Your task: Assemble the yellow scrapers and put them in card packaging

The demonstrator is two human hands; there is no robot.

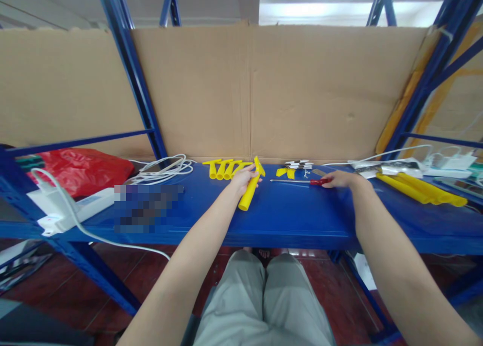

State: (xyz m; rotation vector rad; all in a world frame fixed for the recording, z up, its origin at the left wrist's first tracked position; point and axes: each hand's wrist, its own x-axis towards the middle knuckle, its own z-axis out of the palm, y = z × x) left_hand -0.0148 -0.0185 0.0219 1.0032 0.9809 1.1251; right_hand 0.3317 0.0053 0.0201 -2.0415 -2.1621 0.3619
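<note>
My left hand (242,179) is closed around a yellow T-shaped tube piece (247,197), whose wide round end points toward me and whose crosspiece sticks out past my fingers. To the right, my right hand (339,179) has its fingers on the red handle of a screwdriver (313,182); the long shaft points left, low over the blue shelf. Beyond my left hand several similar yellow T-shaped pieces (223,171) lie in a row. Small yellow parts (290,173) and a stack of black-and-white pieces (299,164) lie behind the screwdriver shaft, near a few tiny screws.
The blue shelf (287,220) has a cardboard backing (302,94) and blue uprights. At left are a red plastic bag (85,170), coiled white cable (166,170) and a power strip (94,205). Yellow tubes (422,189) and white chargers (453,161) lie at right.
</note>
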